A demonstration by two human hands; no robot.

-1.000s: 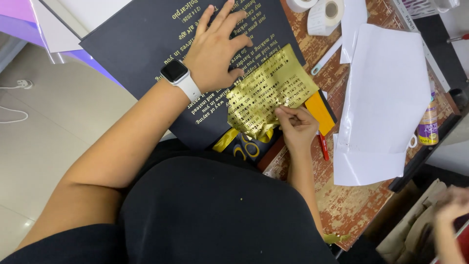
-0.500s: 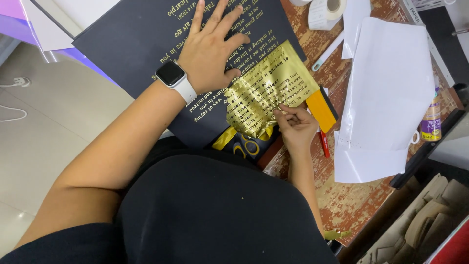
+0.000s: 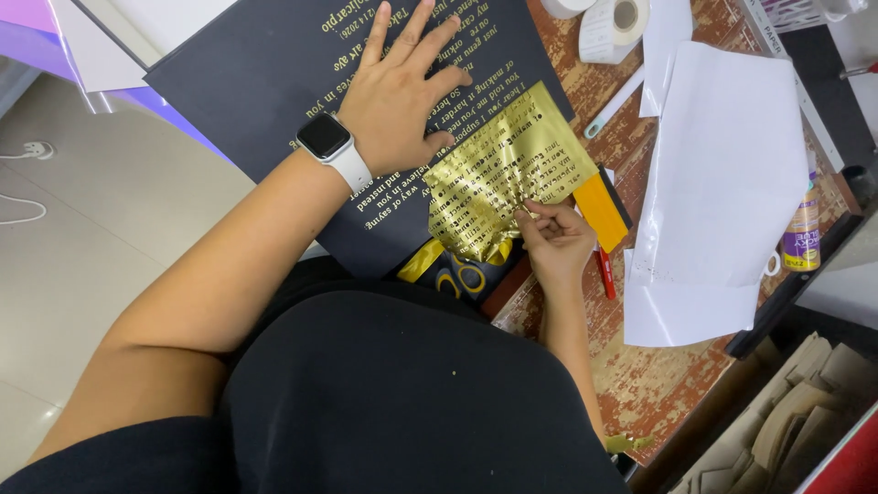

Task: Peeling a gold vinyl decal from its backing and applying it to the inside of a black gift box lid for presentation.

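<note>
Gold foil sheet (image 3: 498,174): crinkled, shiny metallic film, with rows of small letter-shaped cut-outs showing dark through it; lower part curled and lifted off the surface beneath. Lies on the near right corner of the dark card (image 3: 274,73), close to the near edge of the desk (image 3: 658,375)

Dark card: large navy sheet printed with gold lettering, spread over the left part of the desk and overhanging its edge

Left hand (image 3: 402,91): flat on the dark card, fingers spread, palm down, holding nothing; thumb tip just beside the foil's upper left edge. White smartwatch (image 3: 327,139) on the wrist

Right hand (image 3: 553,240): grip closed, thumb and fingertips pinching the foil's lower right edge

Surroundings: orange block (image 3: 602,212) just beside the right hand; red pen (image 3: 606,274) under it; white paper sheets (image 3: 722,192) to the right; white tape roll (image 3: 615,27) at the far edge; small glue bottle (image 3: 802,233) at the right edge

Change since half a second ago: left hand stays pressed in the same spot on the card; right hand keeps its pinch, the foil a little more lifted and bunched at the lower end
</note>
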